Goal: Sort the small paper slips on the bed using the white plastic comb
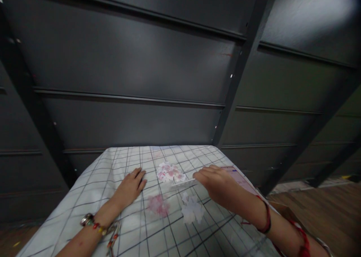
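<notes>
My left hand [130, 184] rests palm down on the checked cloth, fingers stretched out, holding nothing. My right hand [214, 180] is closed around one end of a thin white strip-like tool [182, 183]; its exact kind is unclear. The tool's free end points left, at the near edge of a pile of white and pink scraps [169, 172]. Closer to me, between the hands, lies a blurry pink patch or pile [158, 206]. To its right is a heap of white scraps [192, 209], just below the tool.
A white cloth with dark grid lines [146, 234] covers the table. A phone with a pinkish screen [238, 177] lies beyond my right forearm at the table's right edge. Dark metal panels [135, 61] rise behind the table. Wooden floor [327, 204] shows at right.
</notes>
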`<act>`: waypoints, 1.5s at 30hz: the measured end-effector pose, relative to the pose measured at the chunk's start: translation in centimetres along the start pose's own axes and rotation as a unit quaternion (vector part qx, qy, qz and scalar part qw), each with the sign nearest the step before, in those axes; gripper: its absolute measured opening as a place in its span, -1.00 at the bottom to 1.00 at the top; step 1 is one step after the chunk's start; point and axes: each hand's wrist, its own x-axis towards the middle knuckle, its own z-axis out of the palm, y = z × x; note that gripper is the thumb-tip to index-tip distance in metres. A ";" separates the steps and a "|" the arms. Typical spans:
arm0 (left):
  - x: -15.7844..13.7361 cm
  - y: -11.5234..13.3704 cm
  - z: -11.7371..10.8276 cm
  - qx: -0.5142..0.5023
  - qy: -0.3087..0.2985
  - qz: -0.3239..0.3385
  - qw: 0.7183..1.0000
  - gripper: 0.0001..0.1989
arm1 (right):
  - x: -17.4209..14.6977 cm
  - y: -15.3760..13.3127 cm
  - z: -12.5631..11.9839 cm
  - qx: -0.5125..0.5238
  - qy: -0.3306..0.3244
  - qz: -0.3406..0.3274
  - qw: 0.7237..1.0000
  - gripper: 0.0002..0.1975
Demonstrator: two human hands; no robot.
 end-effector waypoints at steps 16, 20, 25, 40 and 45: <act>0.0 0.1 0.0 0.013 -0.004 0.000 1.000 -0.58 | 1.0 0.7 2.5 -0.033 -0.013 0.022 0.999 -0.67; 0.0 0.1 -0.1 0.017 -0.009 0.000 1.000 -0.58 | 0.3 0.6 1.6 0.021 -0.030 0.036 0.999 -0.65; 0.0 0.1 0.0 0.018 -0.010 -0.002 1.000 -0.56 | -0.4 0.9 0.4 0.022 -0.034 0.078 0.996 -0.65; 0.1 -0.1 0.1 0.015 0.000 0.002 1.000 -0.59 | -1.3 1.1 0.4 0.021 -0.060 0.127 0.990 -0.61; 0.0 -0.1 0.2 0.018 0.006 0.000 1.000 -0.60 | -2.4 2.4 1.4 -0.026 -0.089 0.166 0.982 -0.63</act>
